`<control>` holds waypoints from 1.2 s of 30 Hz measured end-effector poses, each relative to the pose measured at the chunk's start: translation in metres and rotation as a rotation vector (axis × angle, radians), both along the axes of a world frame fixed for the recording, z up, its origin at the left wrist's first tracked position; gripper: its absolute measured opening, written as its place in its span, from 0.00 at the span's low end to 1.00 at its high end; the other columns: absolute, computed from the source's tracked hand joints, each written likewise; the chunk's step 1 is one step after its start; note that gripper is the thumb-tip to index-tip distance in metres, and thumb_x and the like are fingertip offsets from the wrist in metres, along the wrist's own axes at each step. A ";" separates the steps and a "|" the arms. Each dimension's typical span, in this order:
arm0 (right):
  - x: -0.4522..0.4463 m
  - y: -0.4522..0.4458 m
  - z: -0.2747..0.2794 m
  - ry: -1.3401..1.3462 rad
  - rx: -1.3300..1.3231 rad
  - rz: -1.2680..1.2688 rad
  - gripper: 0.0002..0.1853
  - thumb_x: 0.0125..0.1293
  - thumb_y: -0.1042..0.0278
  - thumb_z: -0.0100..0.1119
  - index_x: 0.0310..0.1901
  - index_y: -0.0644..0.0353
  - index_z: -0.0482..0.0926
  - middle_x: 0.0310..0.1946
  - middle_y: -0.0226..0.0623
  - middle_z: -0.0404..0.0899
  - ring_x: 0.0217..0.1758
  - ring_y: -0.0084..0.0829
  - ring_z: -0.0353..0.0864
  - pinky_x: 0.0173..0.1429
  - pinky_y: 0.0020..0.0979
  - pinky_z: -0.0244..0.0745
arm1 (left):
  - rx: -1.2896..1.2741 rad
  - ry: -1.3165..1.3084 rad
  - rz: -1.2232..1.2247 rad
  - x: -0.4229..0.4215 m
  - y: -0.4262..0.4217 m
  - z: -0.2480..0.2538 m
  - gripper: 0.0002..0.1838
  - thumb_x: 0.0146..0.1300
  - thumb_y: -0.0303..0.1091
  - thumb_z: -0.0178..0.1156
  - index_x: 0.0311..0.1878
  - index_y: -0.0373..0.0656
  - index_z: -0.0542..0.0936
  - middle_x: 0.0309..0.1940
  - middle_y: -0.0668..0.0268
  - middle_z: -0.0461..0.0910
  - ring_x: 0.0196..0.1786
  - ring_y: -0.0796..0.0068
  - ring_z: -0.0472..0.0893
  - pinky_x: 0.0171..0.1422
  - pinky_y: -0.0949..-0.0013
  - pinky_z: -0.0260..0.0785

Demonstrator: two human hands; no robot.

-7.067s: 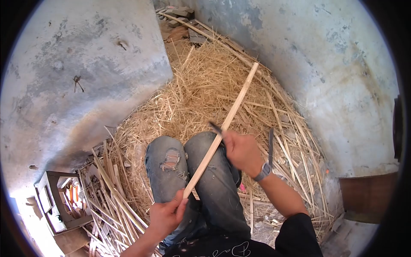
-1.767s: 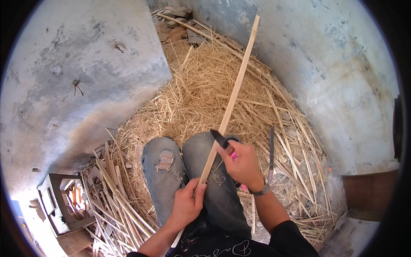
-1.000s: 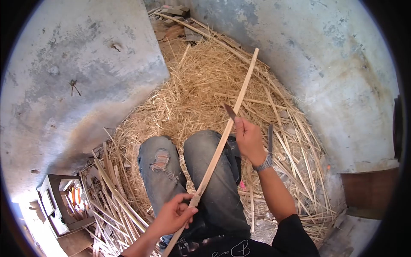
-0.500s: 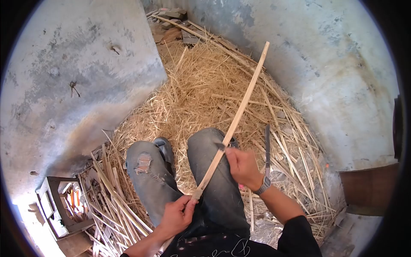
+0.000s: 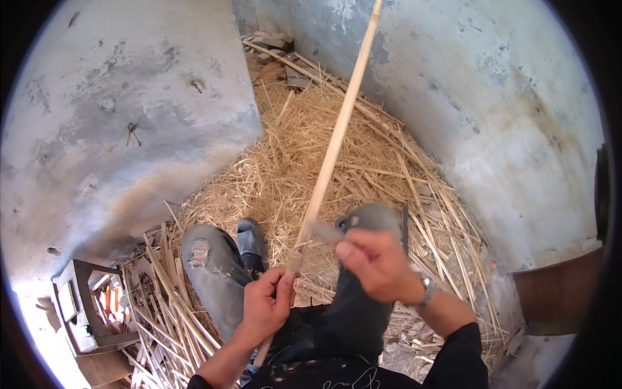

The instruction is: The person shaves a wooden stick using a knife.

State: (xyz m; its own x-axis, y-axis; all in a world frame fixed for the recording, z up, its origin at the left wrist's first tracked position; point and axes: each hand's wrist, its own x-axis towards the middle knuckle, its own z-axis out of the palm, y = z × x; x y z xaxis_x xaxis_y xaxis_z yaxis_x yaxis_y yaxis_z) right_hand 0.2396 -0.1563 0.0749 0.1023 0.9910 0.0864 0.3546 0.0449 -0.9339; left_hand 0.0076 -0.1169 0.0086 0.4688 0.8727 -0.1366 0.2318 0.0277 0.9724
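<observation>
Knife (image 5: 329, 232) — right hand (image 5: 378, 264); strip (image 5: 337, 139) — left (image 5: 267, 303).

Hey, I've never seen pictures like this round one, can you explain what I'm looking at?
No machine here: a camera on a person's head looks down at their own two bare hands. The left hand grips a long pale strip near its lower end. The right hand holds a blurred blade against or close to it. Below lie the knees in worn jeans and a floor heaped with shavings. More strips lie at the left, between rough walls.
</observation>
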 end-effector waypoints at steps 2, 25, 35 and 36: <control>0.008 0.022 0.035 -0.133 -0.020 -0.048 0.20 0.74 0.53 0.65 0.31 0.64 0.80 0.19 0.36 0.73 0.23 0.25 0.69 0.30 0.31 0.65 | 0.126 0.021 0.028 0.000 0.009 0.000 0.12 0.80 0.36 0.58 0.46 0.36 0.83 0.17 0.71 0.75 0.21 0.86 0.75 0.26 0.75 0.65; 0.058 0.127 0.015 -0.061 0.254 -0.273 0.19 0.64 0.55 0.75 0.42 0.64 0.83 0.19 0.22 0.74 0.19 0.19 0.71 0.25 0.28 0.64 | 0.018 -0.181 0.020 0.033 0.100 0.004 0.15 0.83 0.40 0.54 0.49 0.38 0.82 0.18 0.76 0.72 0.18 0.90 0.66 0.23 0.79 0.57; 0.102 0.131 -0.007 0.177 0.018 -0.382 0.18 0.70 0.53 0.73 0.35 0.63 0.84 0.17 0.18 0.70 0.18 0.11 0.64 0.21 0.21 0.54 | -0.191 -0.295 -0.402 0.041 0.104 -0.022 0.13 0.82 0.38 0.54 0.54 0.37 0.79 0.18 0.73 0.73 0.16 0.88 0.70 0.22 0.79 0.61; 0.113 0.134 -0.005 0.205 0.056 -0.436 0.18 0.72 0.54 0.70 0.39 0.64 0.85 0.16 0.17 0.68 0.16 0.11 0.61 0.20 0.22 0.53 | -0.255 -0.282 -0.456 0.038 0.104 -0.021 0.13 0.82 0.39 0.54 0.54 0.37 0.78 0.18 0.73 0.73 0.17 0.87 0.70 0.22 0.79 0.61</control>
